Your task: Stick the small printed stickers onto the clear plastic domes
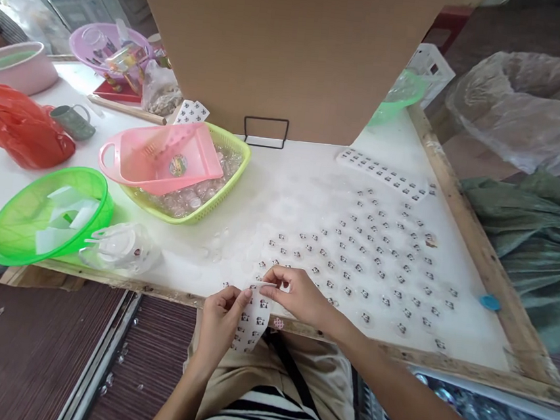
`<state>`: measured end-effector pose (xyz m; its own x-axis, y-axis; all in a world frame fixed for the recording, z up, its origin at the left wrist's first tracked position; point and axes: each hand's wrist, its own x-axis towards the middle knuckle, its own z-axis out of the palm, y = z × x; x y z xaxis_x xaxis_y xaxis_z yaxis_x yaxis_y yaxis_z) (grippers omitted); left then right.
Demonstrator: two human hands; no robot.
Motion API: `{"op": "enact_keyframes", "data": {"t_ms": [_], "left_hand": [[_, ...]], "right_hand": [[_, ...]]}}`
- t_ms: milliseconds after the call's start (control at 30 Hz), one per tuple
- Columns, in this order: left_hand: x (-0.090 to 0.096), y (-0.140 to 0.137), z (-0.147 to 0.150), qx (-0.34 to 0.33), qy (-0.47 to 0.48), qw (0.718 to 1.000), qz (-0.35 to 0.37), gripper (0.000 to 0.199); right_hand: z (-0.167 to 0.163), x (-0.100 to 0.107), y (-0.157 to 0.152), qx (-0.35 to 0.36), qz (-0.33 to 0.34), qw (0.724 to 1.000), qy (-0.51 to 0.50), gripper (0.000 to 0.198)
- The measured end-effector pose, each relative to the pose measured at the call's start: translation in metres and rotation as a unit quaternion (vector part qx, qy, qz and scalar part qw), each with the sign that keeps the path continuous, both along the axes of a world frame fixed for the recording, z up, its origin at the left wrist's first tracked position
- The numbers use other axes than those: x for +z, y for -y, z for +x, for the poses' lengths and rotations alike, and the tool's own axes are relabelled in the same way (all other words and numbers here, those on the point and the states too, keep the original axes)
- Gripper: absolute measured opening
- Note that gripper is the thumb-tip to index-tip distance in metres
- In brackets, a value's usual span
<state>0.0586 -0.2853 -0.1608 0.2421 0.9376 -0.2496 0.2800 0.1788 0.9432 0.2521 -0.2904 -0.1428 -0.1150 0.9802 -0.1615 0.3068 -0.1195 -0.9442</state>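
My left hand (220, 320) pinches a white strip of panda stickers (252, 323) by its left side, and the strip hangs down over the front edge of the table. At the top of the strip, my right hand (296, 294) has its thumb and finger closed on the upper right edge. Whether a single sticker lies between those fingertips is too small to tell. Many small panda stickers (346, 290), seemingly on clear round pieces, are spread over the white table (281, 197) ahead and to the right. Another sticker sheet (385, 172) lies flat farther back.
To the left are a yellow-green basket (241, 173) of clear pieces, a pink scoop tray (166, 159) across it, a green basket (1, 229) and a clear plastic jug (122, 248). A cardboard panel (285, 52) rises behind. Wooden strips (483, 256) edge the table.
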Motion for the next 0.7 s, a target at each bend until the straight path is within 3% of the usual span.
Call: {"op": "enact_keyframes", "data": {"t_ms": [233,367,533,600,700], "left_hand": [[0.0084,-0.0032,0.003,-0.031,0.053,0.997,-0.053,0.043],[0.0085,-0.0042,0.0032,-0.007,0.049,0.998,-0.024,0.041],[0.004,-0.0039,0.0022,0.006,0.035,0.999,-0.021,0.041],[0.0039,-0.0024,0.0031,0.003,0.03,0.999,-0.013,0.04],[0.0066,0.0006,0.0059,-0.012,0.018,1.0,-0.001,0.04]], "right_hand": [[-0.0063,-0.0026,0.0013,0.028,0.008,0.999,0.041,0.02],[-0.0079,-0.0027,0.0058,-0.015,0.096,0.992,0.082,0.007],[-0.0022,0.0016,0.0074,-0.071,0.178,0.979,0.074,0.007],[-0.0024,0.0031,0.0047,-0.112,0.171,0.978,0.043,0.003],[-0.0085,0.0028,-0.0001,-0.089,0.112,0.99,0.0,0.027]]}}
